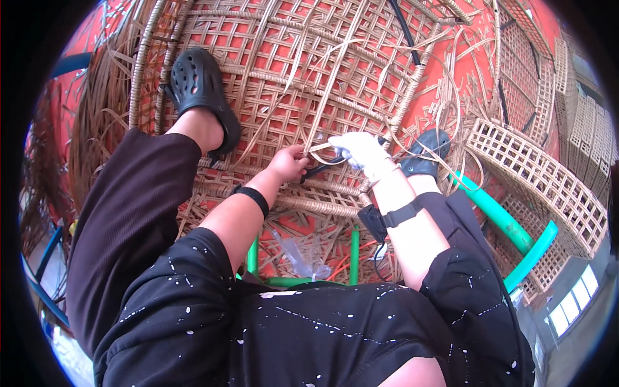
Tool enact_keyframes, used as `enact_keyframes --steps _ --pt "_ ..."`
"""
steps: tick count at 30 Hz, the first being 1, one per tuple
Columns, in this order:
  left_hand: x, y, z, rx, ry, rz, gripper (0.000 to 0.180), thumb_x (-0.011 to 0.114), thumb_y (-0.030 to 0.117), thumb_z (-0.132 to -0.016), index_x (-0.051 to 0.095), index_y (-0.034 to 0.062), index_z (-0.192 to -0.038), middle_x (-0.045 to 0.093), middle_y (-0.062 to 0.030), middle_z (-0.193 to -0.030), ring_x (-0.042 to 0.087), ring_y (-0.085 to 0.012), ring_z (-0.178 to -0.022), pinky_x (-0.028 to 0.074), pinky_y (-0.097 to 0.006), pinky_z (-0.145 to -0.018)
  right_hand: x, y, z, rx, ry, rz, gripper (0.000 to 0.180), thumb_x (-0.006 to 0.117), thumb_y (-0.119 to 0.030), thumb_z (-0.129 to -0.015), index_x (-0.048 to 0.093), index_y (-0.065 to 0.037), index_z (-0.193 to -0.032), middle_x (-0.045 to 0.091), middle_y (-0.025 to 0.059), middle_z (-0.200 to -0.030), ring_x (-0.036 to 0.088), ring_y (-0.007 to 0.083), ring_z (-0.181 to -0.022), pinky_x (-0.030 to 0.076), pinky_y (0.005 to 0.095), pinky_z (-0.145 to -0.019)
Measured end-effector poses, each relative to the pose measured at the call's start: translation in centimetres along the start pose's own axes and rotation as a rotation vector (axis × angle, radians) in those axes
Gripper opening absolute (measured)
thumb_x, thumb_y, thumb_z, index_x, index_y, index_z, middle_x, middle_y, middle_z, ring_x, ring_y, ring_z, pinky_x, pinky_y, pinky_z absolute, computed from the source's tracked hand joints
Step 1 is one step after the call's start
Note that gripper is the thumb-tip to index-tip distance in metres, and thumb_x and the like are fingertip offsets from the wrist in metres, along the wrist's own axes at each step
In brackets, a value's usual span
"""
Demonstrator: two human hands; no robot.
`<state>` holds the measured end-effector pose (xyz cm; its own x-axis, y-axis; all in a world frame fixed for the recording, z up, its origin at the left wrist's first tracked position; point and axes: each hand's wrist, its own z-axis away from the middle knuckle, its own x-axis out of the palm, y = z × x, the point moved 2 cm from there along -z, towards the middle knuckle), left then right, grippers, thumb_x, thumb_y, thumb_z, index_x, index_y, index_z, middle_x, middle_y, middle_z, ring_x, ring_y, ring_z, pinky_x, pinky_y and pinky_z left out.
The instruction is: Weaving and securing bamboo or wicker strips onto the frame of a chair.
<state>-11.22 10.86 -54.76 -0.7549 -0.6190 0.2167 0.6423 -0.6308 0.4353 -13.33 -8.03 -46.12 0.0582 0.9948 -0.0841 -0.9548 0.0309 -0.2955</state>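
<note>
A: Where are your hands right now?

B: Your left hand (288,164) is bare and pinched shut on a pale cane strip (320,147) at the middle of the big woven cane panel (303,58) lying in front of you. Your right hand (362,153), in a white glove, is closed around a dark-handled tool (322,169) whose tip points toward your left hand. The two hands sit just beside each other, almost touching, right over the weave.

A: And the strip itself?

B: It curls up out of the lattice between your hands, one end under your left fingertips, the rest bending back toward the glove. You cannot tell where its far end goes; it is lost among the other strands.

A: What crowds you?

B: Your own feet. The left black clog (200,87) rests on the panel, up and to the left of your hands, and the right clog (427,155) sits just beside the gloved hand, partly behind it. Loose cane strands (451,84) loop over the panel's right edge and tangle near that foot. A smaller lattice panel (541,180) leans further right, well apart from your hands, with more stacked behind it.

A: Anything below?

B: Green pipes (500,219) run under the weave near your right knee, and a crumpled clear plastic wrapper (300,255) lies between your legs. A black strap circles each wrist, and the one on the right forearm carries a small black box (373,222). The red floor (548,26) shows through the gaps.
</note>
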Motion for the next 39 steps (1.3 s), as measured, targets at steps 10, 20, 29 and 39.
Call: enact_keyframes --steps 10,20,29,39 --pt "0.5 2.0 1.3 0.102 0.162 -0.2 0.025 0.06 0.023 -0.084 0.061 0.0005 -0.095 0.06 -0.0049 -0.069 0.059 -0.0106 -0.06 0.048 -0.025 -0.053 -4.2 -13.6 13.1 -0.555 -0.126 0.053 0.018 0.061 -0.023 -0.08 0.065 -0.005 -0.082 0.058 0.0002 -0.071 0.049 0.0072 -0.057 0.038 0.0213 -0.05" --pt "0.0 1.1 1.1 0.136 0.258 -0.234 0.028 0.052 0.024 -0.087 0.062 -0.0019 -0.086 0.063 -0.0087 -0.068 0.061 -0.0139 -0.056 0.048 -0.028 -0.055 -14.2 -16.9 24.5 -1.598 1.124 0.659 0.028 0.062 -0.016 -0.079 0.057 0.0 -0.101 0.059 0.0075 -0.086 0.053 0.0117 -0.07 0.043 0.0242 -0.063" --pt "0.0 2.4 0.4 0.084 0.158 -0.197 0.045 0.044 0.038 -0.091 0.062 -0.0003 -0.075 0.056 -0.0055 -0.054 0.052 -0.0107 -0.047 0.042 -0.027 -0.045 -8.0 -9.3 2.5 -0.861 0.742 0.256 0.044 0.07 -0.023 -0.075 0.053 0.001 -0.108 0.058 0.0094 -0.094 0.056 0.0134 -0.08 0.048 0.0263 -0.066" --pt "-1.5 1.9 -1.7 -0.142 0.003 0.029 0.033 0.042 0.03 -0.087 0.06 0.0027 -0.079 0.056 -0.0059 -0.062 0.043 -0.0145 -0.043 0.039 -0.028 -0.039 6.2 2.3 -5.3 -0.188 -0.26 -1.011 0.02 0.058 -0.021 -0.085 0.053 -0.008 -0.099 0.059 0.008 -0.094 0.059 0.0142 -0.063 0.048 0.0239 -0.053"
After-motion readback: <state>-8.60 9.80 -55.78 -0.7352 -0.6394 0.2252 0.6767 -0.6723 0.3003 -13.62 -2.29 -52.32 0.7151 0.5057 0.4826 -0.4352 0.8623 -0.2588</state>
